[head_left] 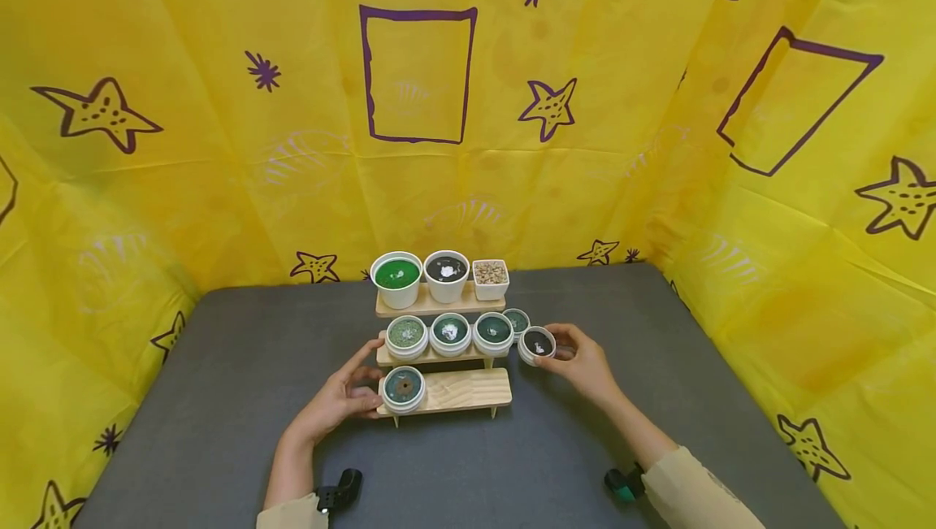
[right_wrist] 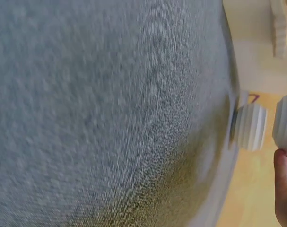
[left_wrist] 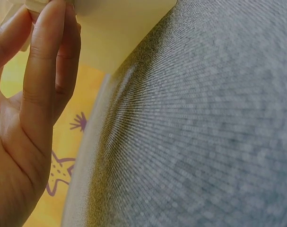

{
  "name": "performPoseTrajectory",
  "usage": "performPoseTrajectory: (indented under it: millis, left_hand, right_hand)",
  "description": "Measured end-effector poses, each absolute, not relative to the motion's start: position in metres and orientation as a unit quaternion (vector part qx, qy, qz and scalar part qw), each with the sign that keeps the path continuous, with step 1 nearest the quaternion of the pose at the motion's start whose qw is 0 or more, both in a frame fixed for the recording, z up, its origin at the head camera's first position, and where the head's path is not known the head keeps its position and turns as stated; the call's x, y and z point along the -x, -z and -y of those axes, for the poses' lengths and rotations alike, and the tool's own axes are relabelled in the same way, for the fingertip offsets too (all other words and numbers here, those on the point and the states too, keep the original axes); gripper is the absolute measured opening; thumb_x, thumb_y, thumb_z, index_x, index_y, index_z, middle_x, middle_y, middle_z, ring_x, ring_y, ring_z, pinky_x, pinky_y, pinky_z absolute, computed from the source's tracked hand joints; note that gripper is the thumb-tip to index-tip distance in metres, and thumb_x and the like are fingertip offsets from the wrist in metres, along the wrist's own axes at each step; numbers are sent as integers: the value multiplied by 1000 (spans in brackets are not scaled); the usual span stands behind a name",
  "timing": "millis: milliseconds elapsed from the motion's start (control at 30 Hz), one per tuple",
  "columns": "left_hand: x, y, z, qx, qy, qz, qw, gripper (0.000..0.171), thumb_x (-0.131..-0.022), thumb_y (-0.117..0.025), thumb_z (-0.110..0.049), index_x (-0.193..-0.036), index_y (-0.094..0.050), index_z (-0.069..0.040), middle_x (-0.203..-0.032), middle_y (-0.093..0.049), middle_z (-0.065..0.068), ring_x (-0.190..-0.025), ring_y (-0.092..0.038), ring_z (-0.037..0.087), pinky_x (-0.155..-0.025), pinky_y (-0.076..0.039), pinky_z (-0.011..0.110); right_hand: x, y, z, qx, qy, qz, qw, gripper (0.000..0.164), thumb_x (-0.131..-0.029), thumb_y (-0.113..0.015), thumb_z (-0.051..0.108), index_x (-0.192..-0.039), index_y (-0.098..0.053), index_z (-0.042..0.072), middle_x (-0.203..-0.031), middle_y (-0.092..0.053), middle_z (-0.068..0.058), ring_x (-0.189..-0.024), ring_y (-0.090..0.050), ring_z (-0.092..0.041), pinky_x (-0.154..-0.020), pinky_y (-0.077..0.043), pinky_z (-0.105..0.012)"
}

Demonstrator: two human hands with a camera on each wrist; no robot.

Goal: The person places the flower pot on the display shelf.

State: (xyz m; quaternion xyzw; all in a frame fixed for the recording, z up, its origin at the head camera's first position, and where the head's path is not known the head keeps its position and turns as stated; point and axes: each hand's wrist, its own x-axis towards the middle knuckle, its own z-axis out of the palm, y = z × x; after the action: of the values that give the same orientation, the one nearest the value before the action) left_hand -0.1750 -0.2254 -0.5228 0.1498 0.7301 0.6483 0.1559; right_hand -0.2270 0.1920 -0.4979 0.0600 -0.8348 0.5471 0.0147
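Observation:
In the head view my right hand [head_left: 585, 362] pinches a small white ribbed pot [head_left: 539, 345] with a dark filling, to the right of the tiered wooden stand [head_left: 468, 389]. That pot shows ribbed sides in the right wrist view, raised off the grey surface. My left hand [head_left: 336, 399] grips the left edge of the stand, fingertips by the middle and lowest tiers. Near it, a pot with a blue-green filling and brown centre [head_left: 404, 388] sits on the lowest tier. Just behind the held pot stands another pot with a green filling [head_left: 516, 321], partly hidden.
Three green-filled pots, one of them a speckled pot [head_left: 405, 334], line the middle tier. On the top tier are a bright green cup [head_left: 397, 275], a dark-filled cup [head_left: 447, 271] and a square dish of tan bits [head_left: 490, 275]. Yellow patterned curtains [head_left: 585, 188] surround the grey table [head_left: 278, 350].

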Motion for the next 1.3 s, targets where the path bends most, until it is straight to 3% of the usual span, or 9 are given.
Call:
performPoseTrajectory:
  millis: [100,300,433,833,1300]
  left_hand:
    - [175,523,226,-149,-646,-732,157,91,-90,-67,-2,-159,-11,-22,-131,-40,42,-78,-67,6,-70,-61,30]
    - [177,523,226,-137,-644,-735,161,93,-89,-68,-3,-159,-11,-23,-133,-40,40,-77,-67,7,-70,-61,27]
    - [176,522,226,-143,-642,-736,161,92,-90,-68,-4,-159,-11,-23,-133,-40,40,-77,-67,7,-70,-61,27]
    - [177,523,225,-138,-645,-734,162,92,-89,-69,-4,-159,-12,-24,-133,-40,38,-77,-67,7,-70,-61,27]
    - [176,523,226,-150,-648,-730,156,91,-90,-68,-3,-159,-11,-22,-130,-40,40,-78,-67,6,-69,-61,27]
  right_hand:
    - [222,496,-189,-73,-549,832,10,57,-73,-87,12,-123,-61,4,-119,-67,-20,-101,-70,-26,-82,-57,-16]
    - [211,492,-186,-104,-554,826,1,57,-73,-87,12,-124,-61,3,-119,-66,-19,-106,-68,-28,-89,-58,-27]
    - [203,491,-182,-115,-558,822,-6,57,-73,-87,12,-123,-61,3,-120,-66,-20,-104,-70,-29,-89,-59,-27]
    - [186,492,-172,-139,-571,809,-4,56,-70,-89,10,-120,-64,8,-117,-67,-17,-97,-69,-8,-86,-58,-21]
    - [173,497,-137,-186,-573,798,-16,55,-70,-89,14,-119,-64,10,-117,-68,-13,-103,-67,-16,-89,-58,-23]
